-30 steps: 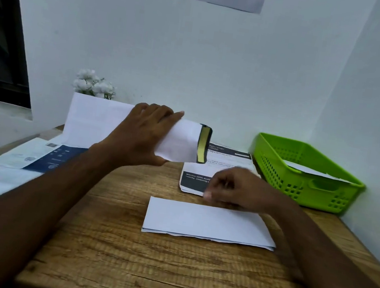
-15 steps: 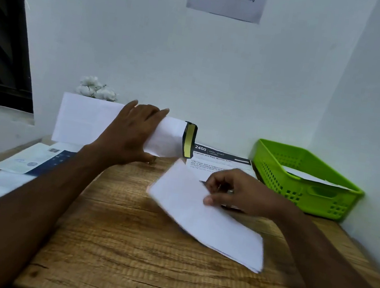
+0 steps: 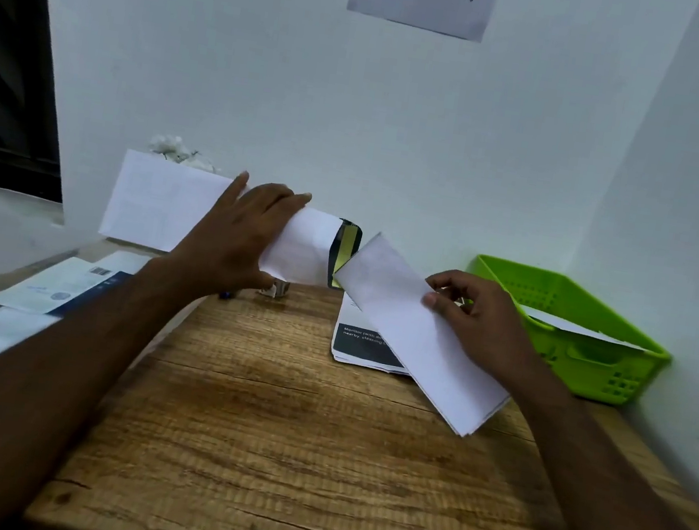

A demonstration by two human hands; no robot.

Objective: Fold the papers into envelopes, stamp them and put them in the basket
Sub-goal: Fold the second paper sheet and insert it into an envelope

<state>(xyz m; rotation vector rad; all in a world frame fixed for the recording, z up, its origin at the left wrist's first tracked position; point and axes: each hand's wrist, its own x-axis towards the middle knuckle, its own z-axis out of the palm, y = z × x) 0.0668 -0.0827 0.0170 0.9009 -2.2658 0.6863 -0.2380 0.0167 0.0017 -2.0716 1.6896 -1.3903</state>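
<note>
The folded paper (image 3: 414,333) has swung right, pinched by the right hand (image 3: 479,325); its long axis runs far-left to near-right. The left hand (image 3: 238,239) grips an envelope (image 3: 157,204).

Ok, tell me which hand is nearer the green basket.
Right. The right hand, pinching the folded paper, is just left of the green basket. The left hand grips a white envelope farther left, beyond the folded paper.
</note>
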